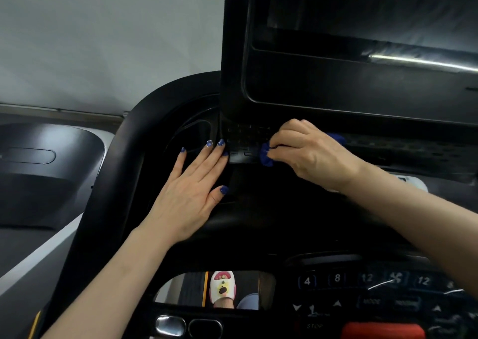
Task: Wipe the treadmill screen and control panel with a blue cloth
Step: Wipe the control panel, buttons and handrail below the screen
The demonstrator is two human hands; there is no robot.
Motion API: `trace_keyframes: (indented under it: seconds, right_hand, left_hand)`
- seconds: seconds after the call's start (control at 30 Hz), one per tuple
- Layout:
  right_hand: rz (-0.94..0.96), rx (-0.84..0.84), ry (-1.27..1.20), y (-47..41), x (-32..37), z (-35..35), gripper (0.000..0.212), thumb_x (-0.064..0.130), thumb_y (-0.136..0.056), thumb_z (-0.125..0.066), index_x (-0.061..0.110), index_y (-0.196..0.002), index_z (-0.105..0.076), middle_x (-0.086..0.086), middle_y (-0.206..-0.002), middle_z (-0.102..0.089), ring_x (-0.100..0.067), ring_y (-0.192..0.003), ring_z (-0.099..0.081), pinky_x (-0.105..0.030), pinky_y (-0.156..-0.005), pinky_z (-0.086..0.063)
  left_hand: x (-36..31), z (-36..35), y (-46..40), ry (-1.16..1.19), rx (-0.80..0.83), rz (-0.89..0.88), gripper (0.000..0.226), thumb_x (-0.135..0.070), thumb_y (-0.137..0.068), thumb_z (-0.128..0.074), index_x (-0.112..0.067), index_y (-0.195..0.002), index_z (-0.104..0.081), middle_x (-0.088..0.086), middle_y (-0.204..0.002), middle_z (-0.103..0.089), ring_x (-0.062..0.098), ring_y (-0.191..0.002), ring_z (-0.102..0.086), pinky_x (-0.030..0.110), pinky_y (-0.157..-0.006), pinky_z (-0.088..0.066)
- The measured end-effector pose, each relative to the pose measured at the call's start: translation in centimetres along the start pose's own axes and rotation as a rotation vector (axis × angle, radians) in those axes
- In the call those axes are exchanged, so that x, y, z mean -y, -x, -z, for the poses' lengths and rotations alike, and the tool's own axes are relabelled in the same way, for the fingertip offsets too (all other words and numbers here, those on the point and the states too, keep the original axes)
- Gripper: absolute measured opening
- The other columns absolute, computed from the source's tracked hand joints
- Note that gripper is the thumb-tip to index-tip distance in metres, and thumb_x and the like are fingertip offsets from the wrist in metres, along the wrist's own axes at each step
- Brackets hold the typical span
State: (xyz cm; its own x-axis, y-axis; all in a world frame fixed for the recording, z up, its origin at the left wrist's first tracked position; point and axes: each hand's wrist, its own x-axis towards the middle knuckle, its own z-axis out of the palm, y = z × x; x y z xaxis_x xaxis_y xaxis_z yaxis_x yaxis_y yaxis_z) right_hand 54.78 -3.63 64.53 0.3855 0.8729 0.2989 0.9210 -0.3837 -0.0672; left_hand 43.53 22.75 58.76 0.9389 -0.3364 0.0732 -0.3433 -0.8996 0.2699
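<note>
- Nearest to the person, at the bottom of the view, sits the control panel (367,287) with its numbered speed keys, arrows and a red stop button (382,329). No cloth is on it now, and I cannot tell from its look whether it has been wiped.
- Through a gap in the console just left of those keys, a foot in a white slipper (222,288) shows on the deck below.
- Further up, the left hand (191,196) lies flat on the black console, fingers straight and spread, holding nothing. It looks to be steadying the person, with its fingertips just beside the vent strip.
- Beyond it and to the right, the right hand (307,155) is curled round the blue cloth (266,156), which is bunched in the grip so that only a tuft shows at the fingers and another bit behind the knuckles.
- The cloth is pressed on the slotted vent strip (248,139) under the screen, so the work seems to be at the base of the display, near its left end.
- Farthest off, the treadmill screen (362,41) rises dark, with streaks and one bright reflection across it. My guess is that it wants another pass, and the keys below may still be waiting.
</note>
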Motion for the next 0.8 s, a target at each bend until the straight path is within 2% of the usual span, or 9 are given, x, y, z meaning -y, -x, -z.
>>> trace_keyframes:
  seconds: [0.27, 0.47, 0.57, 0.67, 0.8]
  right_hand:
    - [-0.038, -0.061, 0.064, 0.7, -0.2, 0.6, 0.011, 0.000, -0.088, -0.062, 0.004, -0.092, -0.072, -0.010, -0.098, -0.066, -0.025, -0.093, -0.050, -0.035, -0.076, -0.039]
    - [-0.039, -0.096, 0.100, -0.6, 0.1, -0.4, 0.008, -0.002, -0.085, -0.065, 0.003, -0.089, -0.070, -0.010, -0.097, -0.065, -0.027, -0.093, -0.051, -0.042, -0.075, -0.045]
    - [-0.040, -0.092, 0.098, 0.8, -1.0, 0.6, 0.013, -0.004, -0.084, -0.065, 0.004, -0.092, -0.071, -0.011, -0.098, -0.066, -0.026, -0.097, -0.050, -0.041, -0.077, -0.044]
    - [-0.039, -0.093, 0.106, -0.8, -0.1, -0.3, 0.010, -0.003, -0.083, -0.064, 0.004, -0.086, -0.069, -0.010, -0.096, -0.065, -0.025, -0.096, -0.050, -0.039, -0.077, -0.043]
    - [-0.004, -0.067, 0.117, 0.0, -0.9, 0.3, 0.013, -0.002, -0.086, -0.061, 0.006, -0.089, -0.071, -0.009, -0.096, -0.066, -0.023, -0.098, -0.047, -0.034, -0.079, -0.039]
  left_hand:
    - [-0.6, -0.4, -1.2, 0.003, 0.019, -0.027, 0.065, -0.055, -0.105, -0.005, -0.017, -0.158, -0.013, -0.003, -0.169, -0.001, 0.010, -0.154, 0.005, 0.045, -0.125, 0.001]
    - [-0.5, -0.8, -1.3, 0.012, 0.019, -0.029, 0.066, -0.055, -0.104, -0.008, -0.018, -0.159, -0.011, -0.006, -0.169, 0.005, 0.009, -0.154, 0.008, 0.042, -0.124, 0.005]
    - [-0.4, -0.8, -1.2, 0.010, 0.014, -0.031, 0.064, -0.052, -0.105, -0.015, -0.018, -0.159, -0.011, -0.005, -0.169, 0.004, 0.010, -0.154, 0.006, 0.046, -0.124, -0.001]
    - [-0.6, -0.8, -1.1, 0.021, 0.012, -0.025, 0.063, -0.048, -0.104, -0.020, -0.016, -0.159, -0.014, -0.005, -0.169, 0.003, 0.011, -0.154, 0.005, 0.049, -0.124, -0.005]
    - [-0.5, -0.9, -1.1, 0.016, 0.014, -0.023, 0.064, -0.046, -0.104, -0.022, -0.015, -0.159, -0.017, -0.005, -0.169, 0.003, 0.011, -0.154, 0.005, 0.051, -0.124, -0.007]
